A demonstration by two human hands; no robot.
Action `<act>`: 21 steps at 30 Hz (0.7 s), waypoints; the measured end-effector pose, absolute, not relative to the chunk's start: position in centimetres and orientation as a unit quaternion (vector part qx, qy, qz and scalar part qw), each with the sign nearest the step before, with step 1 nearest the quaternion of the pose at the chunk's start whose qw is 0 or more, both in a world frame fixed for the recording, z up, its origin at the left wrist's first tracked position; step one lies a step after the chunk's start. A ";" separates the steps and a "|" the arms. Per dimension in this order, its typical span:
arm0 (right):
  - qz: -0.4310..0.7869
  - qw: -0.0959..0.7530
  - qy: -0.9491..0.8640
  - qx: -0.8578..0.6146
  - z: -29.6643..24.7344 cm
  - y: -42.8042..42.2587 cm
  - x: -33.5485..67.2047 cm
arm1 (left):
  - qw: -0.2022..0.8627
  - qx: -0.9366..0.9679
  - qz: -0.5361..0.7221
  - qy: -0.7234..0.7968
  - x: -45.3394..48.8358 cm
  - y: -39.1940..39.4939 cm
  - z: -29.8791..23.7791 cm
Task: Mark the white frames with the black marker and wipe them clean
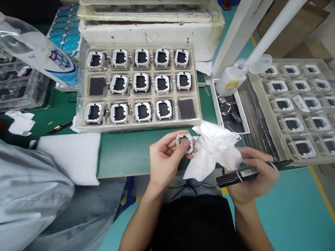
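Observation:
My left hand (166, 156) pinches a white square watch case frame (191, 145), thumb lying across its opening. In my right hand (257, 176) is a black marker pen (231, 179), held between the fingers with its tip pointing right. A crumpled white cloth (207, 152) hangs between the hands over the table's front edge; the right fingertips touch it. Behind the left hand lies a clear plastic tray (140, 127) bearing rows of similar frames, such as one frame (164, 109) in the front row. Two of its compartments hold no frame.
A second tray (279, 138) of frames lies at the right. Beside it, a white box (246, 124) holds a white bottle (231, 82) and dark parts. A large bottle (46, 51) leans at the left. A seated person's sleeve (30, 201) and a folded white cloth (73, 155) are at the left.

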State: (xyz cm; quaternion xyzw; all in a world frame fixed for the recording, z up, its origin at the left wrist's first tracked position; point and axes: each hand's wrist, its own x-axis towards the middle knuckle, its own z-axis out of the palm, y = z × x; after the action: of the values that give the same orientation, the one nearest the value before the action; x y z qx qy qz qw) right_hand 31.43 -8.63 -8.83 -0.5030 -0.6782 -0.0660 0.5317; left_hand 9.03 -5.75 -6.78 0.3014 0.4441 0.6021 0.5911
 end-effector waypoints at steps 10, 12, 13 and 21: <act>0.055 0.504 -0.749 -0.426 -11.0 -10.7 31.6 | 0.602 0.362 0.607 0.373 8.3 -5.5 -7.5; 0.066 0.515 -0.752 -0.406 -10.7 -10.5 31.2 | 0.595 0.365 0.616 0.365 8.3 -5.4 -7.5; 0.069 0.521 -0.754 -0.393 -10.5 -10.2 30.9 | 0.592 0.365 0.622 0.361 8.3 -5.4 -7.5; 0.029 0.496 -0.746 -0.442 -8.7 -7.2 30.1 | 0.593 0.372 0.626 0.344 8.2 -5.7 -7.3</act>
State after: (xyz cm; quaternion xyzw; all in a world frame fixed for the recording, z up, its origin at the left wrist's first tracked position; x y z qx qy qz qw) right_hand 30.15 -7.23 -8.74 -0.4422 -0.7465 0.0291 0.4964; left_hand 8.23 -5.65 -7.29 0.3717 0.3443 0.6258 0.5930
